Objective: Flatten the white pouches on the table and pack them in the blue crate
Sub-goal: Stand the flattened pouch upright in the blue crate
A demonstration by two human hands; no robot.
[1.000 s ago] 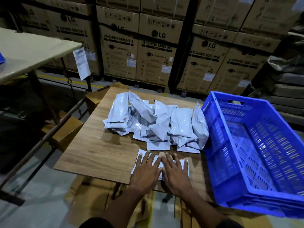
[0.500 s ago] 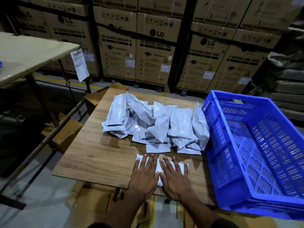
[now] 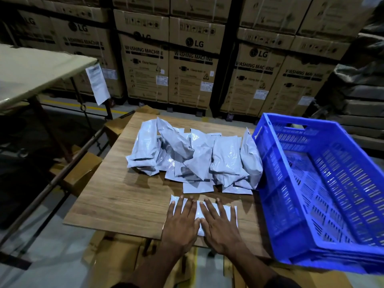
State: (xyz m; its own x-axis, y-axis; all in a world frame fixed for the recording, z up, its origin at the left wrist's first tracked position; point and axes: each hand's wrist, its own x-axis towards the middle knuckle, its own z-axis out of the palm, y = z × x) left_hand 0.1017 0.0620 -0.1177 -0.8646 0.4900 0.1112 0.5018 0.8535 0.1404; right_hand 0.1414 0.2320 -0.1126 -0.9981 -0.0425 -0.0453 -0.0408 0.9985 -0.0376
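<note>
A person looked down at a small wooden worktop [image 3: 124, 190] in a dim warehouse. Both hands lay flat, side by side, on one white pouch [image 3: 228, 210] at the near edge of the worktop. The left hand [image 3: 180, 223] pressed on the pouch's left half with its fingers straight and slightly spread; the right hand [image 3: 220, 225] pressed on the right half in the same way, fingers straight and fanned. The inner edges of the two hands nearly touched at the middle of the pouch. Neither hand curled round anything. The pouch lay flat under them, its corners showing beyond the fingertips on the left and right. Farther back on the worktop sat a loose pile of white pouches [image 3: 195, 154], puffy and crumpled, leaning on each other, with a few flatter ones poking out at the front of the heap. The pile was apart from the pressed pouch, with bare wood between them. To the right stood a blue crate [image 3: 270, 183] with slotted walls, tilted, its near left wall touching the rightmost pouch of the pile. Behind the worktop rose stacked cardboard boxes [image 3: 193, 65] printed with the words "LG" and "WASHING MACHINE". At the left stood another, pale table [image 3: 31, 73] with a paper sheet [image 3: 97, 83] hanging from its corner.
</note>
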